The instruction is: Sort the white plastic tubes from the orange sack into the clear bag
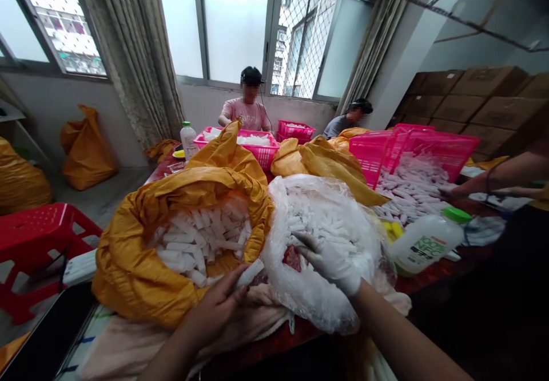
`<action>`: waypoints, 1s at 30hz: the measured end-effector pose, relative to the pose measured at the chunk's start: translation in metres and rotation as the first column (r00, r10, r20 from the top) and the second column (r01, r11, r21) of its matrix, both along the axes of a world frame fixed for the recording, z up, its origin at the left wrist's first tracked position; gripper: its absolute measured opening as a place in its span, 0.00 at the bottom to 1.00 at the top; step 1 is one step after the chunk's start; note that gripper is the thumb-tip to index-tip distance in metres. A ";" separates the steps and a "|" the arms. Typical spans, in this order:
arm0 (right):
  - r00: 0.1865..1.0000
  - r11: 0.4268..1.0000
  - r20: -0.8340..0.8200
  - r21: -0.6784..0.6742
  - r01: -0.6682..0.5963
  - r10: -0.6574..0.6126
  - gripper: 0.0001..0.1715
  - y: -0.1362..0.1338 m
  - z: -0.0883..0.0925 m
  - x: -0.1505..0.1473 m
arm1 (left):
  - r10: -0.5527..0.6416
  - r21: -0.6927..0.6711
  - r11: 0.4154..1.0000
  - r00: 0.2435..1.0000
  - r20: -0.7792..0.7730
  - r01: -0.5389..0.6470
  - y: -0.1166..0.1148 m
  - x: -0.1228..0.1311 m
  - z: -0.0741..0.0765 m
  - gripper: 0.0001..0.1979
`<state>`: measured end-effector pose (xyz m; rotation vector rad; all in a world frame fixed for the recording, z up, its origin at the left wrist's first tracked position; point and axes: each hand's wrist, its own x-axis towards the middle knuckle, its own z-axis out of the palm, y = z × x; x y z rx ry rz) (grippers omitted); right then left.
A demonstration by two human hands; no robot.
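Note:
My left hand point(214, 306) is shut on a white stick-shaped piece point(250, 273), holding it just above the rim of an orange-yellow plastic sack point(124, 261). That sack gapes open and is filled with similar white pieces point(197, 238). My right hand point(330, 264), in a white glove, rests inside the mouth of a clear plastic bag point(317, 289), with its fingers on the white pieces point(321, 215) heaped there. A dark red patch point(293, 258) shows through the bag beside the glove. Nothing appears to be held in that hand.
A co-worker's arm point(489, 178) reaches over a pink basket point(412, 152) of white pieces at right. A white bottle point(426, 241) lies nearby. Several more baskets and sacks crowd the red table point(300, 332). Two seated people work beyond, and cartons are stacked at right.

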<state>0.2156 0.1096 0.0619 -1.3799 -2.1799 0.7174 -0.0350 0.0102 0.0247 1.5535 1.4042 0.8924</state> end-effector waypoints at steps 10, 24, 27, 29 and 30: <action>0.882 0.961 -0.422 -0.079 -0.265 0.209 0.07 -0.051 0.017 -0.034 | -0.175 0.055 0.982 0.977 -0.123 0.182 -0.004 0.026 0.007 0.20; 0.343 0.929 -0.871 -0.370 0.011 -0.351 0.16 -0.062 -0.029 -0.065 | -0.009 0.082 0.997 0.999 -0.040 0.012 -0.016 0.042 0.000 0.21; 0.343 0.904 -0.856 -0.426 -0.042 -0.387 0.16 -0.061 -0.024 -0.062 | 0.019 0.213 0.977 0.985 -0.174 0.019 -0.015 0.042 -0.002 0.20; 0.320 0.889 -0.844 -0.457 -0.007 -0.431 0.16 -0.061 -0.025 -0.064 | 0.054 0.284 0.959 0.965 -0.258 0.022 -0.013 0.043 -0.004 0.20; 0.319 0.887 -0.838 -0.461 0.023 -0.444 0.16 -0.062 -0.027 -0.065 | 0.065 0.295 0.955 0.957 -0.282 0.022 -0.012 0.044 -0.005 0.20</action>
